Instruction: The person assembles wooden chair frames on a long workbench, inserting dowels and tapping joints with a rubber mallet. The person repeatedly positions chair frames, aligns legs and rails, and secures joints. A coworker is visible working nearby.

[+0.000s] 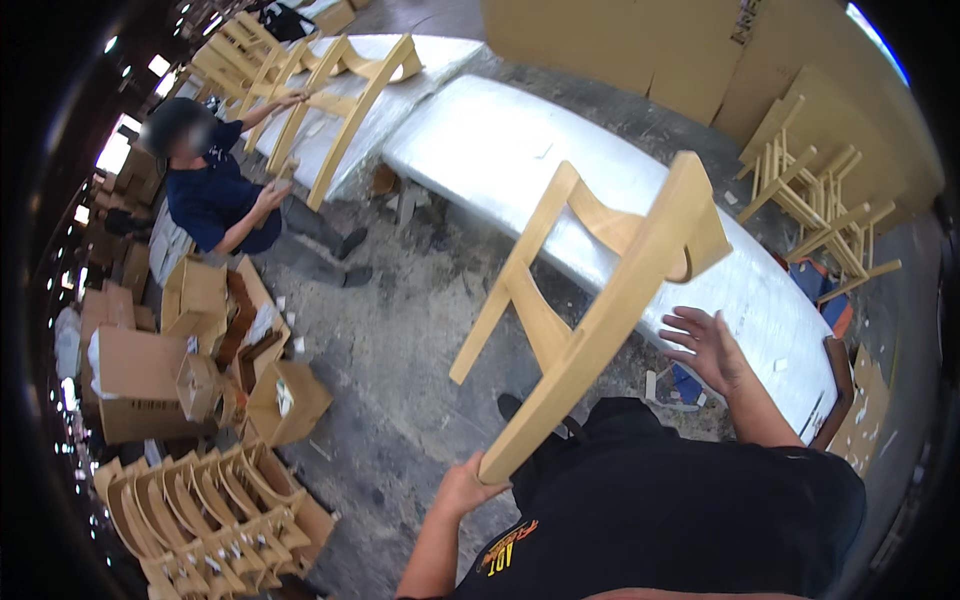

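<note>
A pale wooden chair frame (610, 312) slants across the space in front of me, with two long legs, a cross rail and a curved back piece at its far end. My left hand (467, 487) is wrapped round the near end of its closer leg. Off to the right, my right hand (706, 350) is raised with its fingers spread, apart from the frame and holding nothing. The frame's far end overlaps a long table wrapped in clear plastic (480, 150) in the picture; whether it touches the table I cannot tell.
A co-worker (215, 190) at the far left handles similar chair frames (345, 110) on another wrapped surface. Stacked curved wooden parts (205, 510) stand at the lower left, below open cardboard boxes (285, 400). Wooden chair frames (820, 205) lean at the right, near large cardboard sheets (600, 45).
</note>
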Demonstrator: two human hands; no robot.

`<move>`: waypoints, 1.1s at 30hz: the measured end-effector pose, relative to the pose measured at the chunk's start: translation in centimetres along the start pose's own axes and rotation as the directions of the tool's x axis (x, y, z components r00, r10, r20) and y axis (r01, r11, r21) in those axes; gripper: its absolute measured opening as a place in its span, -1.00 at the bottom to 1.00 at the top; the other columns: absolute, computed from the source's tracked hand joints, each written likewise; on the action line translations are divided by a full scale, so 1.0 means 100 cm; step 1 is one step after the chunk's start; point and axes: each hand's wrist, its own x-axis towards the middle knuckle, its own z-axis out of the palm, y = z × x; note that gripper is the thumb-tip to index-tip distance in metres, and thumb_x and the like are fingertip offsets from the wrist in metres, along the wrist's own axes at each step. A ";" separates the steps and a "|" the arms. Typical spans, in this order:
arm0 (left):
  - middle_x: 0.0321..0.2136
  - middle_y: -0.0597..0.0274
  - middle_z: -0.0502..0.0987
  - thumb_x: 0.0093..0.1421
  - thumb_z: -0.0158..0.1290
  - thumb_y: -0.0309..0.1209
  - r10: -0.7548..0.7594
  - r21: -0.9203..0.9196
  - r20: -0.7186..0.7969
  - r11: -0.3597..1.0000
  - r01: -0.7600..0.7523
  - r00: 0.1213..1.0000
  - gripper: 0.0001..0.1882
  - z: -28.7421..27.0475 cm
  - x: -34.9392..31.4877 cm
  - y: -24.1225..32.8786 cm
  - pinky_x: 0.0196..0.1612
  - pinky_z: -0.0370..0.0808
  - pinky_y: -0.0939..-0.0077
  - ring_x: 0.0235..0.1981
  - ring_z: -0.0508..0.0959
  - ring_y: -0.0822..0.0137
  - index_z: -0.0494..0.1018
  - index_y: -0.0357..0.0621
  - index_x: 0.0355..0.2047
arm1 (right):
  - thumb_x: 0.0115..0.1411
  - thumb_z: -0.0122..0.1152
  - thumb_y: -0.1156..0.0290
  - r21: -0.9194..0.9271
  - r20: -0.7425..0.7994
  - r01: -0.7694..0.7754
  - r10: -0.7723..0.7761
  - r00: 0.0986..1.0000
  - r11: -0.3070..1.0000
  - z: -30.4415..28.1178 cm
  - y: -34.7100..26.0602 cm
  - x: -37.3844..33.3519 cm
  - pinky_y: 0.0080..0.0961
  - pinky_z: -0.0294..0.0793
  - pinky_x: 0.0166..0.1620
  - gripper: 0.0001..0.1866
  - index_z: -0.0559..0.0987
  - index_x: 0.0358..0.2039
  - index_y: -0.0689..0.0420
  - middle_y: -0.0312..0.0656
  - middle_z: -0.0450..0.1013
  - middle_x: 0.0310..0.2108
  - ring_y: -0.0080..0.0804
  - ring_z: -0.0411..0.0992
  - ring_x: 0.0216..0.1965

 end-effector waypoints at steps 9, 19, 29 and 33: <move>-0.27 -0.10 0.65 -0.13 0.48 -0.05 0.051 -0.167 0.041 0.985 -0.044 0.998 -0.32 -0.133 0.029 -0.049 -0.11 0.57 0.18 -0.16 0.65 -0.07 0.49 -0.16 -0.10 | 0.21 0.30 0.15 0.355 0.144 0.263 -0.331 0.933 0.897 0.211 -0.033 0.159 -0.03 0.51 0.09 -0.55 0.49 -0.03 0.19 -0.01 0.52 -0.15 -0.03 0.55 -0.10; -0.24 -0.06 0.65 -0.08 0.45 -0.06 -0.037 -0.068 -0.227 0.997 0.022 0.973 -0.34 -0.190 0.147 -0.001 -0.11 0.57 0.16 -0.15 0.64 -0.09 0.48 -0.13 -0.06 | 0.18 0.31 0.08 0.387 0.494 0.306 -0.476 0.728 0.870 0.239 -0.115 0.335 -0.04 0.52 0.05 -0.46 0.47 0.02 0.20 0.03 0.55 -0.14 -0.07 0.56 -0.13; -0.05 0.02 0.57 0.15 0.16 -0.31 0.004 0.090 0.053 0.996 -0.008 0.999 -0.45 -0.127 0.378 0.046 -0.06 0.53 0.00 -0.10 0.59 -0.14 0.34 0.19 0.17 | 0.29 0.13 -0.18 -0.023 -0.576 0.178 -0.159 0.802 0.984 0.099 -0.062 0.461 -0.22 0.56 -0.25 -0.35 0.31 0.07 0.13 -0.13 0.39 -0.27 -0.25 0.49 -0.36; -0.08 -0.04 0.56 0.18 0.13 -0.30 -0.006 0.163 -0.043 0.987 0.013 0.999 -0.48 -0.123 0.443 0.063 -0.07 0.54 -0.02 -0.12 0.60 -0.15 0.33 0.18 0.17 | 0.29 0.12 -0.20 -0.160 -0.693 0.220 -0.268 0.670 0.962 0.092 -0.075 0.541 -0.31 0.55 -0.35 -0.27 0.22 0.14 0.15 -0.05 0.38 -0.25 -0.28 0.46 -0.43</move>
